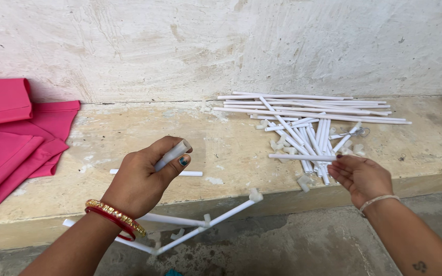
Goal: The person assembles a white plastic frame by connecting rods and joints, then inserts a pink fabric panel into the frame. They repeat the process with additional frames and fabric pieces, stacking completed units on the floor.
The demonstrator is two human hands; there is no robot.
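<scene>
White plastic tube piece (pixel 172 155) sits clenched between thumb and fingers of the left hand (pixel 141 179), raised above the concrete ledge (pixel 231 148). Below it hangs a joined frame of white tubes (pixel 205 225) with connectors. The right hand (pixel 361 176) pinches the end of a long white tube (pixel 303 157) at the edge of the tube pile (pixel 313 117). Pink cloth (pixel 11 138) lies far left.

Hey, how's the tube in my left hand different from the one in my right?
The tube in the left hand is short, gripped in a closed fist and tilted upward; the tube in the right hand is long, pinched at one end by the fingertips and lying level over the pile of tubes. The short one looks thicker. Both are plain white plastic.
</scene>
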